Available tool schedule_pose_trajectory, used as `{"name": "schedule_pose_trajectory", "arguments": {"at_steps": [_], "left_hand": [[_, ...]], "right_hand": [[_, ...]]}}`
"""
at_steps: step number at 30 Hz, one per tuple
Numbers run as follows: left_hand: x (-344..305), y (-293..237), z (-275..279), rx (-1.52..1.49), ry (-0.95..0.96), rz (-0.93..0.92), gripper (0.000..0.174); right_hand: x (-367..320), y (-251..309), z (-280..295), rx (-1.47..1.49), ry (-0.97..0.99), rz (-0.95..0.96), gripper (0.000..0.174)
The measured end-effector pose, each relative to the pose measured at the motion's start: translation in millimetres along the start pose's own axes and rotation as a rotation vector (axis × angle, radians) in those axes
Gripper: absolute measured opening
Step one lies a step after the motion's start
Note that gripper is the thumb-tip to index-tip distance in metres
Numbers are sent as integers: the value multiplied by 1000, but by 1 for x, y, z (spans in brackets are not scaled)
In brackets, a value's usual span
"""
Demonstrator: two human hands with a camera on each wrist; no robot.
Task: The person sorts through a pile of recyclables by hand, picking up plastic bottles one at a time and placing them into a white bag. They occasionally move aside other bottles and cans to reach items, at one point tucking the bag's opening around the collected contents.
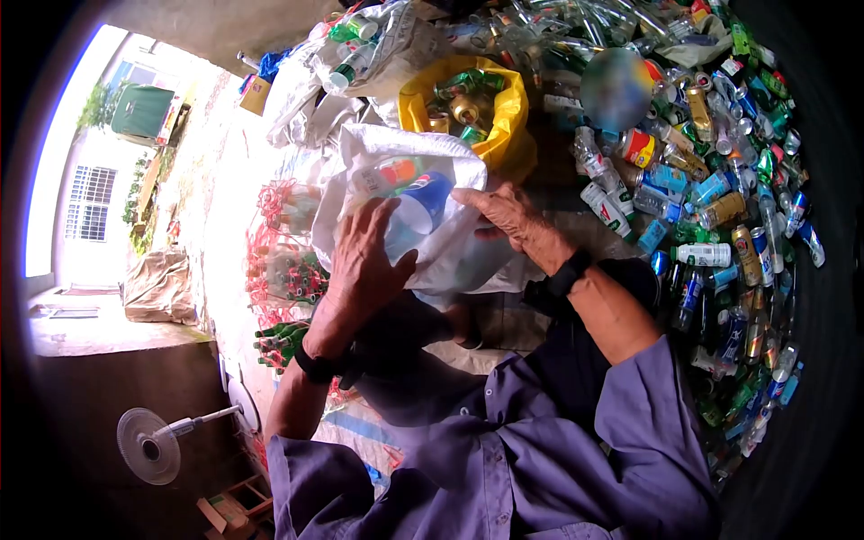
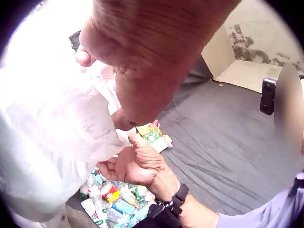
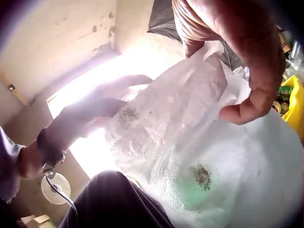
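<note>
A white woven sack [image 1: 396, 137] stands upright with its mouth spread between my hands. Inside it lie a blue-and-white container [image 1: 430, 200] and a clear bottle with a red-orange label [image 1: 399, 171]. My left hand [image 1: 364, 261] is over the near left side of the mouth, fingers extended and thumb apart. On the opposite side, my right hand [image 1: 515, 218] holds the sack's rim between thumb and fingers. The right wrist view shows the sack's wall [image 3: 161, 114] stretched below that hand, with a greenish shape [image 3: 194, 187] showing through the fabric.
Behind the sack stands a yellow bag [image 1: 513, 117] of cans. A heap of bottles and cans [image 1: 711, 207] covers the right side. Another white sack [image 1: 306, 99] of bottles stands at the back left, with red netting [image 1: 274, 261] nearer. A fan [image 1: 151, 445] is at the lower left.
</note>
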State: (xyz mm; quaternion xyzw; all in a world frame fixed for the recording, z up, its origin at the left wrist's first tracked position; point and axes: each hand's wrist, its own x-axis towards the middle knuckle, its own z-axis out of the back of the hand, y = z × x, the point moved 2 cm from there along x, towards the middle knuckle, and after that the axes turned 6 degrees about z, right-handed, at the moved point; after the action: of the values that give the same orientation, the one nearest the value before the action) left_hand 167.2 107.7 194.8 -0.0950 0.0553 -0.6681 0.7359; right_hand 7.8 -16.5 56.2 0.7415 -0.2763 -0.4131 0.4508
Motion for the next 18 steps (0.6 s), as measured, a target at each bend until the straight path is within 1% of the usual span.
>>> {"name": "schedule_pose_trajectory", "arguments": {"at_steps": [1, 2, 3, 4, 6, 7, 8, 10, 11, 12, 13, 14, 16, 17, 18], "left_hand": [[2, 5, 1, -6, -5, -9, 71], [4, 10, 5, -6, -4, -13, 71], [6, 14, 10, -26, 67, -9, 69], [9, 14, 16, -45, 140, -4, 68], [17, 16, 35, -85, 215, -2, 66], [22, 19, 43, -44, 242, -23, 66], [26, 22, 49, -3, 269, -45, 67], [32, 32, 52, -27, 294, -49, 69], [35, 35, 52, -20, 329, -83, 69], [38, 36, 51, -13, 363, -118, 70], [42, 35, 47, -61, 378, -217, 74], [44, 37, 41, -62, 382, -218, 74], [49, 37, 29, -24, 407, -205, 73], [52, 32, 25, 3, 405, -218, 71], [54, 29, 21, 0, 408, -217, 71]], "right_hand": [[-5, 6, 2, 2, -3, 1, 52], [-9, 12, 4, -86, 29, -13, 47], [-13, 16, 5, -174, 61, -28, 42], [-13, 13, 4, -171, 57, -29, 42], [-12, 7, 1, -23, 106, 210, 36], [-24, 28, 4, -158, 97, 89, 34], [-14, 11, 4, -156, 96, 85, 34], [24, -37, 6, -403, -114, 510, 24], [36, -52, 8, -401, -116, 509, 24], [40, -51, 8, -708, -85, 657, 19], [42, -53, 7, -1017, -50, 798, 16], [43, -58, 10, -1016, -51, 794, 16], [26, -32, 12, -1109, 27, 883, 15], [23, -28, 11, -1110, 28, 878, 15], [22, -26, 10, -1186, -33, 892, 13]]}}
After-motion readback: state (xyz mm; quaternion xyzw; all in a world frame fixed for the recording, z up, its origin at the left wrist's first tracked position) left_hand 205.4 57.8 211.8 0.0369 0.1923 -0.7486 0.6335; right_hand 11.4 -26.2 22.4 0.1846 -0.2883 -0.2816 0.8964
